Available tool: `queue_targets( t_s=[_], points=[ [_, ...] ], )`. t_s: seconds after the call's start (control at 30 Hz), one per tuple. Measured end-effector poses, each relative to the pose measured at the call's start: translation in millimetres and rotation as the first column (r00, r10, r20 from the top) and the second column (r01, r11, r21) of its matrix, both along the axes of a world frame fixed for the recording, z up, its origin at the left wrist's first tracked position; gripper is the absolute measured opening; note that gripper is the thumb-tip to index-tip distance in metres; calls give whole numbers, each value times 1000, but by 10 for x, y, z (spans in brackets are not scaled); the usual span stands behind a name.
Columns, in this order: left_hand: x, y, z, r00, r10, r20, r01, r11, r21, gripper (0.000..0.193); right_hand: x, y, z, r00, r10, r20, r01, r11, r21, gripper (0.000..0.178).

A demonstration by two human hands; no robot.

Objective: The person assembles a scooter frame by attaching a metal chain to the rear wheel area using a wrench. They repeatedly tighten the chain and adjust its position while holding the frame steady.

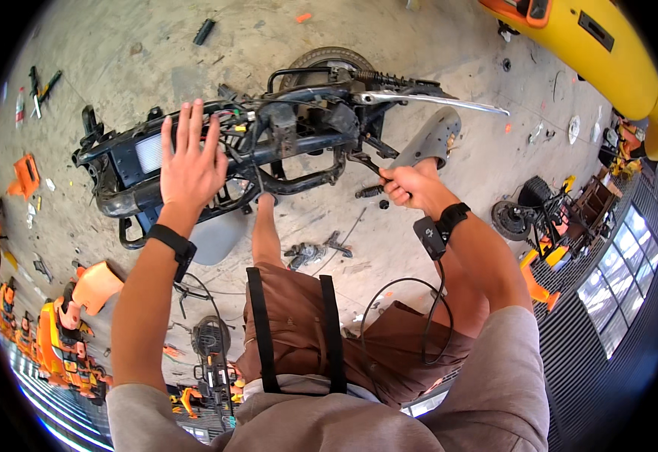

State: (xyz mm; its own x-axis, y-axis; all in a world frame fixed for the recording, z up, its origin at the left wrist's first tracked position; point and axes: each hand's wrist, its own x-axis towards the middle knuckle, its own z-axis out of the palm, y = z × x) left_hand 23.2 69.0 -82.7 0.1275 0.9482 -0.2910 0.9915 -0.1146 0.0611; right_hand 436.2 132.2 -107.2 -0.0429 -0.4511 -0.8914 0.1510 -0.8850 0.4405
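A stripped black scooter frame [299,147] lies across the floor in front of me. My left hand [192,166] is stretched flat over its left part, fingers extended, beside a silver panel [149,154] and some coloured wires [235,120]. Whether the palm presses on the frame I cannot tell. In the closed fingers of my right hand [410,185] is the handle of a dark wrench-like tool [364,160]. Its far end meets the frame's lower right side; the exact contact is too small to make out. Just beyond this hand is a grey rounded cover [428,139].
A wheel [327,60] and a long silver bar [442,99] are at the frame's far side. A small shock absorber [369,192] lies near my right hand. Yellow bodywork [607,45] stands at the upper right. Orange scooter parts [62,343] crowd the left. A cable [389,282] hangs from my right wrist.
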Motion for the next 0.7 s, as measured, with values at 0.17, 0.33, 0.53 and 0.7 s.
queue_targets(
  t_s=[0.17,0.33,0.53,0.7],
  points=[
    [10,21,24,998,19,58,-20,1000,22,49,-30,-34,66,995,55,88,-62,995,73,26],
    [-4,-5,0,997,26,79,-28,999,26,48,-404,-64,279,984,30,176,-64,980,189,25],
    [16,31,18,997,28,74,-30,999,27,49,-316,-123,230,983,-108,151,87,986,140,23],
    [69,39,38,1000,3,1,-3,1000,-8,51,-192,-156,152,983,-181,13,180,981,68,24]
  ],
)
